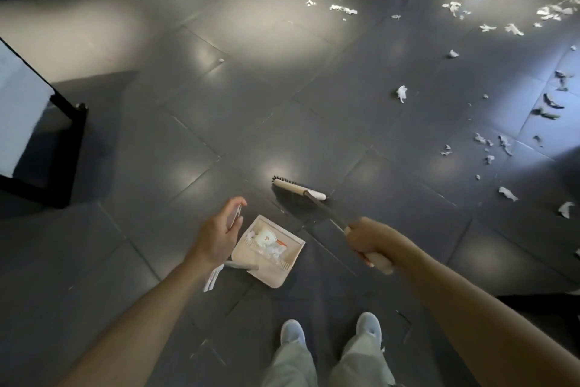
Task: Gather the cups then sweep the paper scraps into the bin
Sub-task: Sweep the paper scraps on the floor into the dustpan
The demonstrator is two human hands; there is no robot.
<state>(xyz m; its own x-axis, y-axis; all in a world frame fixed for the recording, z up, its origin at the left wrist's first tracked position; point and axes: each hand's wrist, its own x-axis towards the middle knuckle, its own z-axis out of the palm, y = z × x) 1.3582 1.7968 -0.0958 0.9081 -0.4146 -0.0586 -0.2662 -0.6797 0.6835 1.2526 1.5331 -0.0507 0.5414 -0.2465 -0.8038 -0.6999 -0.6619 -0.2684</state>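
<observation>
Head view has the right hand [365, 237] with fingers wrapped round the pale wooden handle of a dark-bristled broom [298, 190]. Its head rests on the grey tiled floor [219, 104] just beside a beige plastic dustpan [277, 281], probably so a stroke pulls litter straight in. The left hand [218, 236] hovers above the pan's grey handle, fingers loosely spread and apparently empty, seemingly ready to steady it. Some white torn paper scraps [506, 143] lie in the pan, most well apart to the right; no bin or cups show, and a white, orange-marked lump in the pan is too crumpled to identify.
</observation>
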